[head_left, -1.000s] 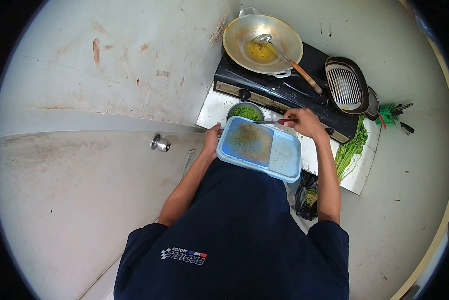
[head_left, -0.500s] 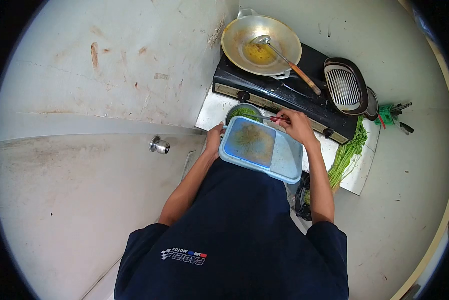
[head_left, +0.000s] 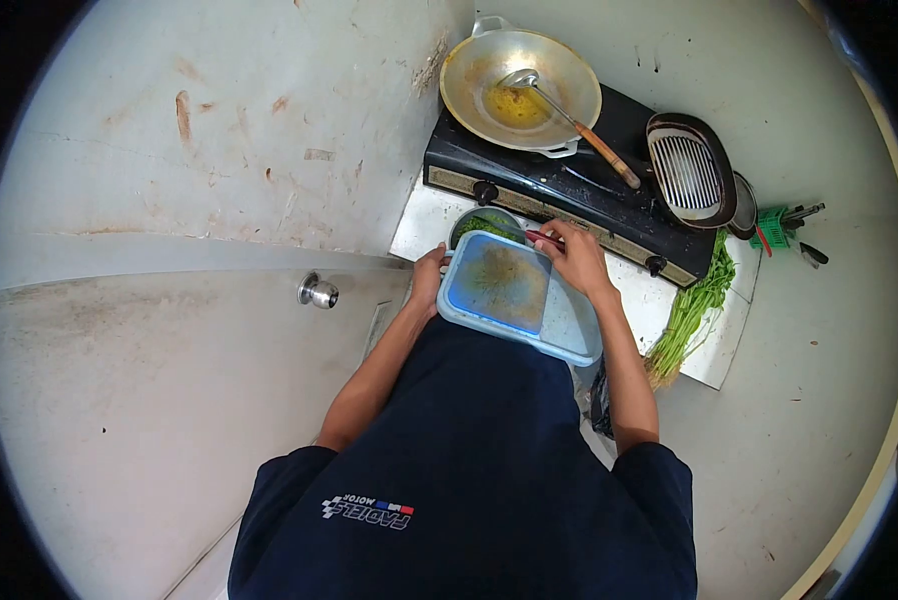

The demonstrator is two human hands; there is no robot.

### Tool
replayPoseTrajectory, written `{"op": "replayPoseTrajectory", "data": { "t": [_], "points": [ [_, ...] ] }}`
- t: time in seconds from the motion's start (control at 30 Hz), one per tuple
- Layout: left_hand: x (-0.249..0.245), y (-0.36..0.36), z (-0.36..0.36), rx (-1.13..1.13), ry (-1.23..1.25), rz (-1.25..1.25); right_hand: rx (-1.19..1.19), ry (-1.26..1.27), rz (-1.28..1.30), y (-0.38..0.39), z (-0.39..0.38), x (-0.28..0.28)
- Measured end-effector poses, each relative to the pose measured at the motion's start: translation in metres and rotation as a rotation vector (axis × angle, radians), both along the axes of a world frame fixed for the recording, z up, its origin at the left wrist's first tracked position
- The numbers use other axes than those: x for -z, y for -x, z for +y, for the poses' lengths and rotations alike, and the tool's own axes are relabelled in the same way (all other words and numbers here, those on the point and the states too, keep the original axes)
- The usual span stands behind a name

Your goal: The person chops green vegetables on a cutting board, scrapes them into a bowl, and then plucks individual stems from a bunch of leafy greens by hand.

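Observation:
My left hand (head_left: pixel 429 277) is closed on the left end of a light blue cutting board (head_left: pixel 576 320) with a stained, darker blue panel. The board is held close to my dark shirt. In my right hand (head_left: pixel 572 257), above the board's upper edge, is the red handle of a knife (head_left: pixel 535 236), whose blade points left over a bowl. The bowl (head_left: pixel 456 238) stands just beyond the board and holds chopped greens (head_left: pixel 486 221). Its near side is hidden behind the board.
A black stove (head_left: pixel 559 186) carries a wok (head_left: pixel 469 100) with yellow liquid and a wooden-handled ladle (head_left: pixel 606 152). A grill pan (head_left: pixel 686 172), leafy greens (head_left: pixel 704 300) and a green basket (head_left: pixel 771 229) are at the right. A door knob (head_left: pixel 319 291) is at the left.
My right hand has moved slightly left with the knife, and the blade has come further over the bowl. My left hand and the board look almost unmoved.

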State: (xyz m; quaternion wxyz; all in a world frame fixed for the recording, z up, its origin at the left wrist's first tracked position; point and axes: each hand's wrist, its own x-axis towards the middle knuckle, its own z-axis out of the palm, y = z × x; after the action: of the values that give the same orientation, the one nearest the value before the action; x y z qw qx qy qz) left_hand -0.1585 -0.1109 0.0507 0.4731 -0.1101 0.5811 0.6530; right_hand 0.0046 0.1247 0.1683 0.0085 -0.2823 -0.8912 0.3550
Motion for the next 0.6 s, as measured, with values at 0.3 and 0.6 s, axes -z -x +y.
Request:
{"op": "replayPoseTrajectory", "data": {
  "t": [0.3,0.6],
  "points": [
    [-0.032,-0.005,0.003,-0.09,0.054,0.091,0.048,-0.095,-0.005,-0.004,-0.008,0.01],
    [-0.014,0.012,0.003,-0.044,0.028,0.151,-0.047,-0.371,0.039,-0.001,-0.042,-0.008]
  ]
}}
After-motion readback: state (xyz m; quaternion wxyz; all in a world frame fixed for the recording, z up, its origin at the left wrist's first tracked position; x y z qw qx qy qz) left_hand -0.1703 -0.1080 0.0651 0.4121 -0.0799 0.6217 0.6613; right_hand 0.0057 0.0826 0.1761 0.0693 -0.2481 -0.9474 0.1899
